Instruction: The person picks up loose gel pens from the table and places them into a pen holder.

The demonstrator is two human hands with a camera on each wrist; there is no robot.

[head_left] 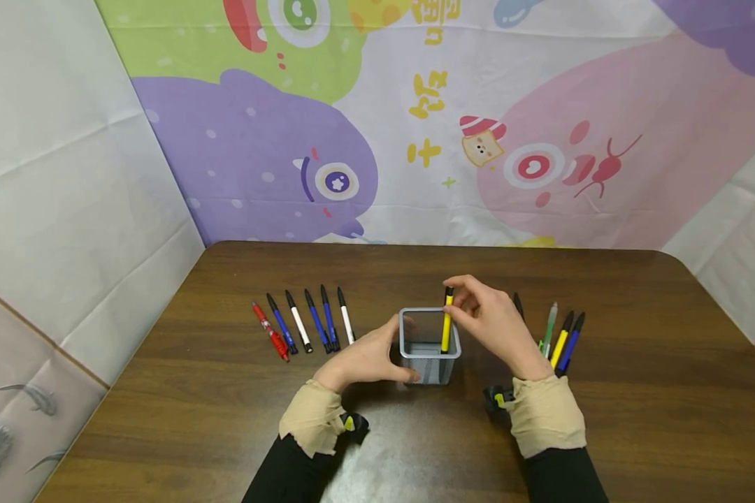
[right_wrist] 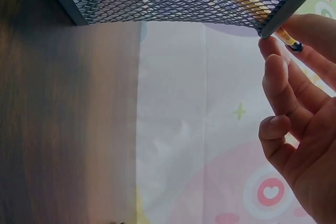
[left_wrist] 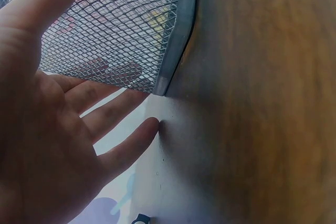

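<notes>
A printed backdrop with cartoon creatures hangs behind the mesh basket; above the basket it carries yellow characters that cannot be read with confidence. The brown wooden surface lies under the basket and spreads to both sides of it. At the basket's right, the person's right grip pinches a yellow marker near its black end. At its left, the left grip grasps the basket, thumb along the near side and fingers round the left and far sides. The grey mesh basket stands upright. The yellow marker is inside it, by the right rim, slightly tilted, with the black end above the rim.

Left of the basket lies a row: a red marker farthest out, then three blue markers and two white markers mixed together. Right of it, partly behind the right grip, lie another yellow marker, a blue one, a dark-tipped pen and a slimmer green pen. Any lettering on them is too small to read.
</notes>
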